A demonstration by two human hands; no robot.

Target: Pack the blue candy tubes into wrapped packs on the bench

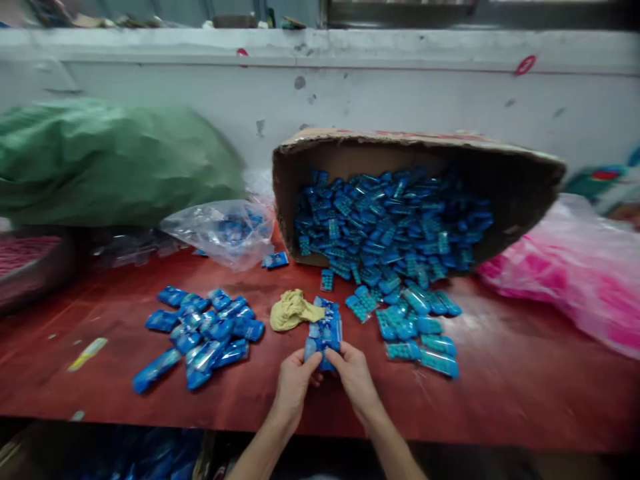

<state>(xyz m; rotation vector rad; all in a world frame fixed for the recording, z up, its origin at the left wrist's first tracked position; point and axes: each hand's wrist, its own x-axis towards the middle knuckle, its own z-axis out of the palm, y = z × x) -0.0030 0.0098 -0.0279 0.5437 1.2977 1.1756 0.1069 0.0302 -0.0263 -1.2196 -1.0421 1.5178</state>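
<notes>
Red, worn tabletop point(500, 400) runs along a scuffed white wall, and on it a brown cardboard box point(520, 193) lies tipped on its side, spilling small blue blister-card packets point(390, 227) out toward the near edge. Both hands meet at the middle of the near edge: the left hand point(293, 380) and the right hand point(355, 377) each grasp the lower end of a short stack of glossy blue plastic-wrapped packets point(325, 333), thumbs on top and fingers curled beneath, with the stack resting on the table just in front of them. Touching the stack on its left is a crumpled yellow cloth point(293, 310). Farther left lies a loose heap of sealed blue sachets point(205, 330), and to the right a scatter of the blister cards point(425, 333) fans out from the box mouth. Behind sit a clear plastic bag point(220, 230) with a few blue pieces inside, a bulky green sack point(110, 160), and at far right a pink plastic bag point(575, 280). The held packets look light and thin, their film shiny and probably slippery, so a stack would tend to slide apart; gripping across both ends or squeezing the long sides together seems the surest hold, with modest pressure since the wrap looks soft and likely crinkles.
</notes>
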